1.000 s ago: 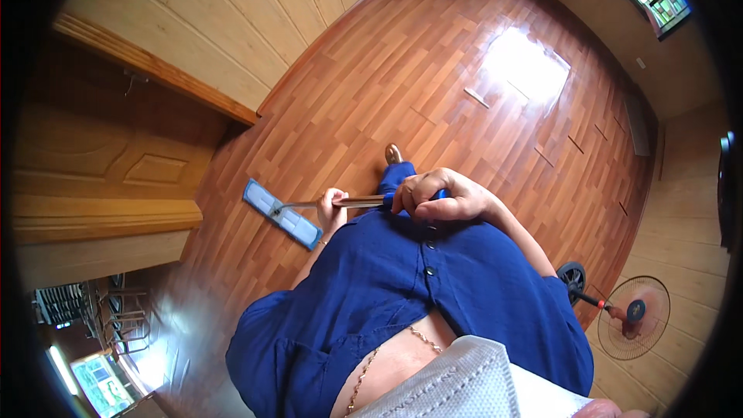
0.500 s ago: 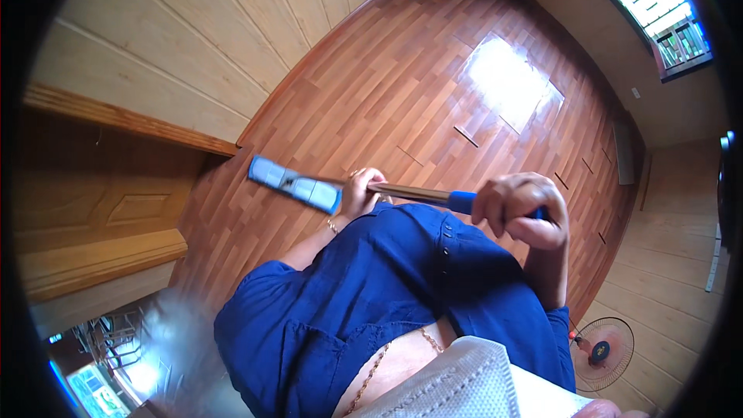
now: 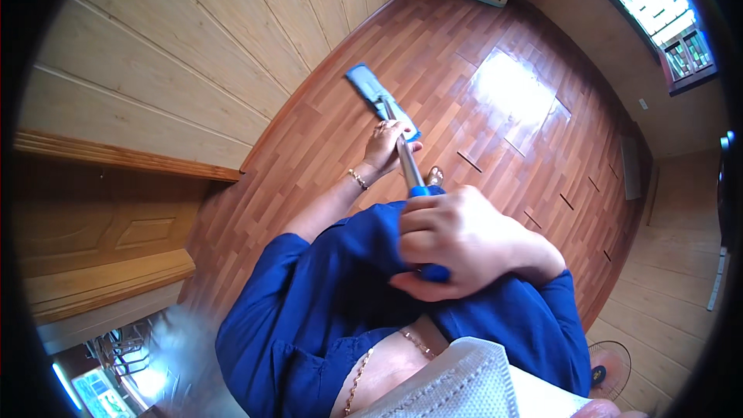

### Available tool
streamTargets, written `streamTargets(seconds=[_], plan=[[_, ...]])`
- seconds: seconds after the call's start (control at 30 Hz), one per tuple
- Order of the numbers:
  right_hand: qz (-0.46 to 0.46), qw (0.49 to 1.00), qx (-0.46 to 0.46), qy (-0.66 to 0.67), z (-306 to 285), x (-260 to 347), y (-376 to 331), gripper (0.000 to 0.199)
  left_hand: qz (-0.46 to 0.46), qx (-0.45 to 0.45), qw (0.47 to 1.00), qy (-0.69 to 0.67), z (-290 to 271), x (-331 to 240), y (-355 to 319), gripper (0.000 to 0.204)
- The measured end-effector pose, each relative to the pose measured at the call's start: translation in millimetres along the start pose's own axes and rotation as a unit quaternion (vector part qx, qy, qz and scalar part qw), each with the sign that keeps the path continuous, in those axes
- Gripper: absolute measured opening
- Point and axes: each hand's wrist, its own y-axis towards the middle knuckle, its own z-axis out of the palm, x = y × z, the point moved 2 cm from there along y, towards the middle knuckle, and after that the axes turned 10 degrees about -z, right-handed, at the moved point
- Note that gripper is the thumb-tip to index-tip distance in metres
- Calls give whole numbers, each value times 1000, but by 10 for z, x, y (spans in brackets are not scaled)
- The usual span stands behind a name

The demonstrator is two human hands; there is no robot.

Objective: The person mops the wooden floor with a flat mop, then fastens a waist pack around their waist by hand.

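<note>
Mop head (image 3: 378, 97): at twelve o'clock from the left hand (image 3: 382, 147), eleven from the right hand (image 3: 458, 241).
Left hand: wrapped round the pole (image 3: 409, 166).
Right hand: clamped on the blue grip (image 3: 419, 190).

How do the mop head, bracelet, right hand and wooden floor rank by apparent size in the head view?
Largest to smallest:
1. wooden floor
2. right hand, which is nearer the camera
3. mop head, partly behind the left hand
4. bracelet

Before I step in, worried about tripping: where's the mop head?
Head view, upper centre: the mop head is on the floor beyond the left hand, left of the glare.
</note>
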Motion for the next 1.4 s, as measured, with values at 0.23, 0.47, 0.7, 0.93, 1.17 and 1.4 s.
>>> streamTargets(seconds=[0.23,0.47,0.7,0.93,1.17,1.4], plan=[[-84,993,-70,40,-345,-1453,167,32,-141,239,932,-234,-1664,-1441,147,80],[-67,997,47,2,132,-2969,386,32,166,-27,981,-94,-2384,-2449,100,91],[-18,994,49,97,1128,-4149,136,18,-111,-18,966,232,-2392,-2592,86,53],[-73,978,170,100,1285,-4582,529,16,-196,-36,956,216,-2764,-2006,-63,38],[55,976,206,49,712,-5504,811,14,-255,-48,959,116,-2897,-1443,1099,29],[140,972,186,19,-203,-6369,461,12,-232,-23,971,52,-2512,-1096,2211,32]])
